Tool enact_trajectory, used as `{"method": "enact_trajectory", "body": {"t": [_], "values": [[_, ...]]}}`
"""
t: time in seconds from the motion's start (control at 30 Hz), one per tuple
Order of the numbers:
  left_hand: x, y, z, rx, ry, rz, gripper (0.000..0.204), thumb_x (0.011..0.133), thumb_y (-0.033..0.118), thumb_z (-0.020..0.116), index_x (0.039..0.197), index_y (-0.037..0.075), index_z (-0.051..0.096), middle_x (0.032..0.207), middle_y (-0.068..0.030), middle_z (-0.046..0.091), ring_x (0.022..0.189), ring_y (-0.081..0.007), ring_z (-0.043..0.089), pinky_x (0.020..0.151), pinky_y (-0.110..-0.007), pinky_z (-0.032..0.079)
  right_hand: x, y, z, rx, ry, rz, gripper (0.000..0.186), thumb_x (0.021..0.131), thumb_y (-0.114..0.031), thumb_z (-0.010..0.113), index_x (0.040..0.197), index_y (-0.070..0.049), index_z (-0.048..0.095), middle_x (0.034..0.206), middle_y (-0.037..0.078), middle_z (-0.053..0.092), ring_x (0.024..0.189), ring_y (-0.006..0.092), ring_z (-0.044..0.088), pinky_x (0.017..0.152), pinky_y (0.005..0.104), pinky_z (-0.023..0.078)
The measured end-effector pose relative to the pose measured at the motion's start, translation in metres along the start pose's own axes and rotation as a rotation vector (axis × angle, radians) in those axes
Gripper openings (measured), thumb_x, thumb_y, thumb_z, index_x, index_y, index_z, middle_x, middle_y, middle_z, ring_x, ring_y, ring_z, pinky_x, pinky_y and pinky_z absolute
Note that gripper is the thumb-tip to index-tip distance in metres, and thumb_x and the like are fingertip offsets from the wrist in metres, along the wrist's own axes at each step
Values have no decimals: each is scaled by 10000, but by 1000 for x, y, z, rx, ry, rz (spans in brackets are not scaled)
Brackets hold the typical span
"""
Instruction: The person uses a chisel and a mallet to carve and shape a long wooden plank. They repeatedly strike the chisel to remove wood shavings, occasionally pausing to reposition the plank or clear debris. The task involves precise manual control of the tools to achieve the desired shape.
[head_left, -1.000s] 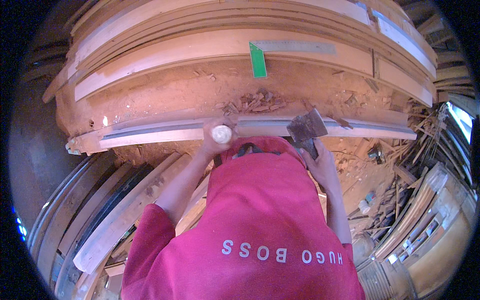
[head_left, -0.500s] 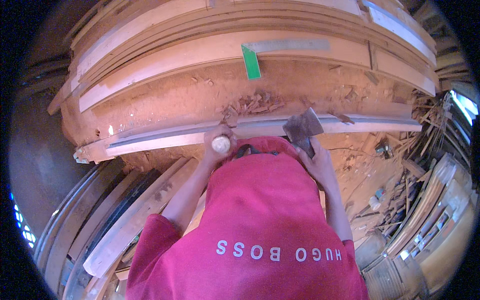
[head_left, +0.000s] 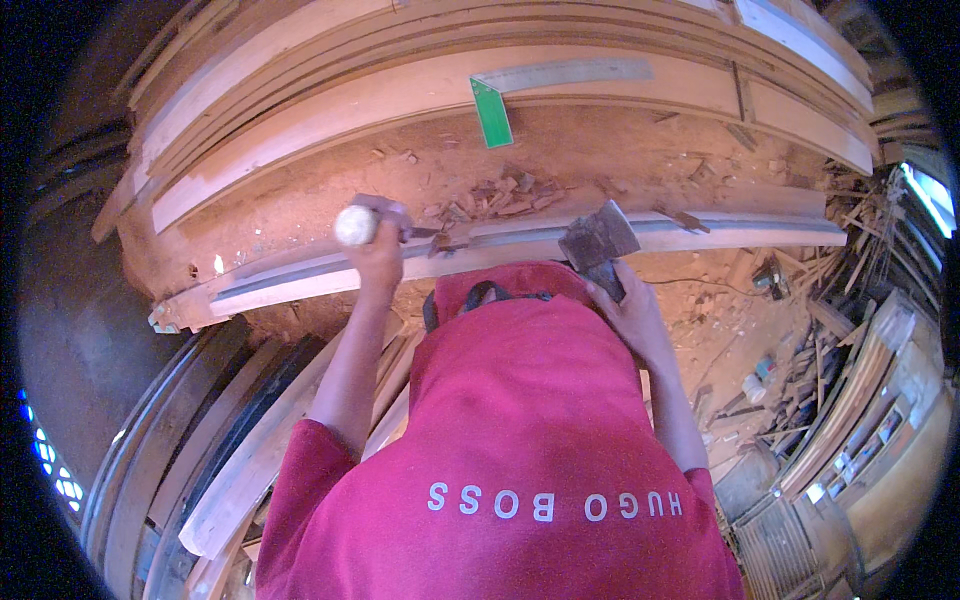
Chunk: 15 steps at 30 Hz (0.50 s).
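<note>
My left hand [head_left: 380, 252] is shut on a chisel with a pale round handle end [head_left: 352, 225]. Its blade lies sideways, pointing right along a long grooved wooden rail [head_left: 290, 277] that crosses the dusty bench. A rusty hatchet [head_left: 598, 240] is gripped just under its head by my right hand [head_left: 625, 308]. The hatchet head hangs over the rail's near edge, right of the chisel. A heap of wood chips [head_left: 500, 197] lies just behind the rail between my hands. My red shirt hides the rail's near side in the middle.
A try square with a green stock [head_left: 492, 112] and steel blade lies on stacked planks [head_left: 300, 110] at the bench's far side. More planks lean at lower left [head_left: 250, 440]. Offcuts and scrap wood litter the floor at right [head_left: 800, 360].
My left hand has swung the chisel left and up, from upright over the rail's middle to lying sideways. The hatchet has stayed almost where it was.
</note>
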<state>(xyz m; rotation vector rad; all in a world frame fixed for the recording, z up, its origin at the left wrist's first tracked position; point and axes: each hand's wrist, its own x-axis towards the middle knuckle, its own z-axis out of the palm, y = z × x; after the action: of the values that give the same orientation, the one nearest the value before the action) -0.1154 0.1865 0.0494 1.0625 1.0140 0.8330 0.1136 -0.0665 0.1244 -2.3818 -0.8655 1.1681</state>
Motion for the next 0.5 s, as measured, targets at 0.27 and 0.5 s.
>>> {"method": "enact_trajectory", "body": {"t": [0.27, 0.5], "values": [[-22, -24, 16, 145, -149, 46, 112, 787, -46, 655, 753, 28, 578, 716, -34, 605, 672, -112, 574, 633, -263, 475, 0, 0, -3, -1, 32, -34, 400, 878, -294, 667, 1142, -14, 558, 936, 248, 658, 899, 443, 637, 774, 478, 504], [-34, -25, 8, 357, -159, 215, 114, 729, -19, 697, 725, 24, 592, 710, -72, 619, 658, -152, 592, 636, -287, 485, -2, -2, -4, 35, 20, -11, 366, 876, -277, 669, 1109, -18, 556, 900, 251, 652, 855, 444, 637, 726, 474, 505]]}}
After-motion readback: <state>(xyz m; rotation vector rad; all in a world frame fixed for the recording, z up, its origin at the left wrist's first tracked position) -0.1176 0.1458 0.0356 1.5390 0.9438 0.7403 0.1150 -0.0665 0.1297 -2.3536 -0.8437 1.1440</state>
